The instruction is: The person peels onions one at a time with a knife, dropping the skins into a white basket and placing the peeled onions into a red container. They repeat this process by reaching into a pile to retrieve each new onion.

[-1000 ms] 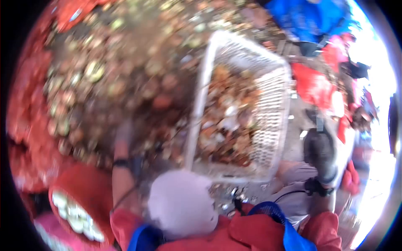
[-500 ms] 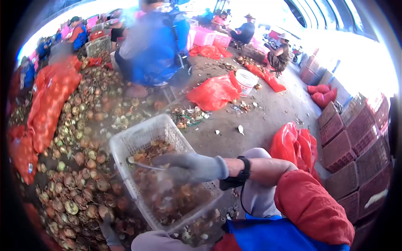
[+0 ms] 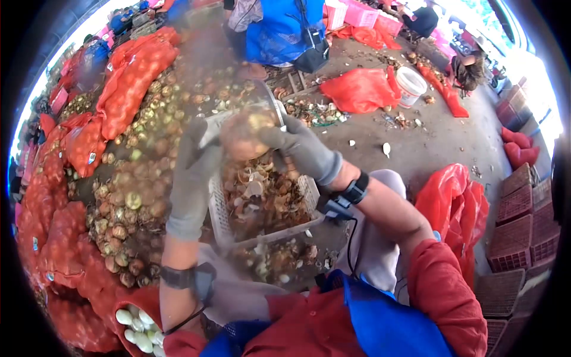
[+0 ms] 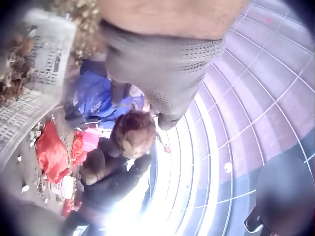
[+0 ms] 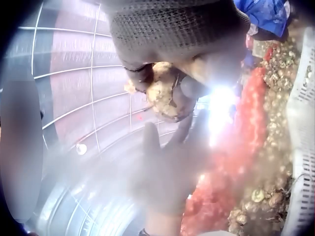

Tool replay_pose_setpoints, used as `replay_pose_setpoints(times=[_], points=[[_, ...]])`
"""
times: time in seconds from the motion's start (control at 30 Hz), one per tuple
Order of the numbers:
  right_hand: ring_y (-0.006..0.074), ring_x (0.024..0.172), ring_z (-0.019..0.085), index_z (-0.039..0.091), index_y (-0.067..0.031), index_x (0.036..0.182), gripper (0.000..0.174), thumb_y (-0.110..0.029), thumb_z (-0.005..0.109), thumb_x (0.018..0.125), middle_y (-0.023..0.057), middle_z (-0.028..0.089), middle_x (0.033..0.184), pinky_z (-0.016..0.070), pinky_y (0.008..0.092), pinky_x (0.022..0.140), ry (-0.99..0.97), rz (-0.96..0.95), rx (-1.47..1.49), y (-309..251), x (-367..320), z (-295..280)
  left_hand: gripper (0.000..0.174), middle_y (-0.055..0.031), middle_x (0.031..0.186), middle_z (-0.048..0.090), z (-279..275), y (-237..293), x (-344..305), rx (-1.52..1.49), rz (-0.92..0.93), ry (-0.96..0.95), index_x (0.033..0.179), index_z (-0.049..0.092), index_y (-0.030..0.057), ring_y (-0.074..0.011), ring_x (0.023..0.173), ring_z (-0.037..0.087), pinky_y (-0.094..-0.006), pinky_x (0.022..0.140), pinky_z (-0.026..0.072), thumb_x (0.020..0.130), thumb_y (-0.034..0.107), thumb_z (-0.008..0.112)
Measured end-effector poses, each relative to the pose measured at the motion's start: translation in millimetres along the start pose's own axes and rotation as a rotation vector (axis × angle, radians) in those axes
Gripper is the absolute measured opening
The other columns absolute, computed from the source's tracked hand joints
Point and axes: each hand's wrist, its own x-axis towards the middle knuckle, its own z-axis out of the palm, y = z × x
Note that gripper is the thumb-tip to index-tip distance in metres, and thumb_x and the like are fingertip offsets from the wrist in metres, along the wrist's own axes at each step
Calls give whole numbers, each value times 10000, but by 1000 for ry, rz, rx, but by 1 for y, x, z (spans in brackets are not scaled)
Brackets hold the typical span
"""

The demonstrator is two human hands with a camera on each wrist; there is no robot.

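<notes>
In the head view both grey-gloved hands are raised above a white plastic crate (image 3: 223,229) with onion skins inside. A brown-skinned onion (image 3: 241,137) is between the hands, blurred there. The right hand (image 3: 306,154) curls its fingers and thumb round the onion (image 5: 167,93), which shows in the right wrist view. A thin curved blade-like strip (image 3: 275,98) stands out beside the right hand's fingers. The left hand (image 3: 193,181) is at the onion's other side, fingers extended; the right wrist view shows the left hand (image 5: 167,172) below the onion with thumb and fingers spread.
Loose onions (image 3: 128,205) heap left of the crate, beside full red net sacks (image 3: 134,80). A sack of peeled onions (image 3: 140,327) is by the left elbow. Red bags (image 3: 360,89), a white bucket (image 3: 410,86) and stacked crates (image 3: 511,238) are to the right. A person in blue (image 3: 276,33) sits ahead.
The left hand has come up from the onion heap to meet the right hand above the crate. An onion is now in the right hand's fingers. The head view has swung.
</notes>
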Motion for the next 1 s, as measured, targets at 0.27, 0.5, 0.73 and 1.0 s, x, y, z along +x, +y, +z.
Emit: replay_pose_setpoints(times=[0.27,0.5,0.73,1.0], points=[[192,1053,664,539,-58,1441,533,-130,718,945,107,687,1200,554,341,870,-133,-395,-383,29,1,-5,694,-119,1388,595,34,-55,-15,-395,-253,-150,1502,433,71,-269,1279,590,-451,1077,485,1030,579,472],[238,891,697,615,-17,1253,344,-244,647,998,136,707,1034,540,352,787,-76,-332,-436,6,-15,16,625,-145,1424,532,2,-95,1,-205,29,27,1486,422,55,-285,1271,573,-419,1035,546,1051,500,490],[98,806,652,618,-5,1135,330,-309,497,1090,21,642,821,537,298,712,-165,-79,-543,33,-7,39,807,-179,1462,509,-11,-59,-6,-1054,-170,79,1471,441,53,-319,1301,563,-426,966,600,975,688,484],[168,667,642,661,4,1035,355,-312,507,1085,56,619,696,508,355,643,-241,-54,-405,23,-9,42,356,-185,1246,639,-8,-43,-15,-906,-58,109,1359,481,-34,-281,1095,681,-395,973,583,1013,37,526]])
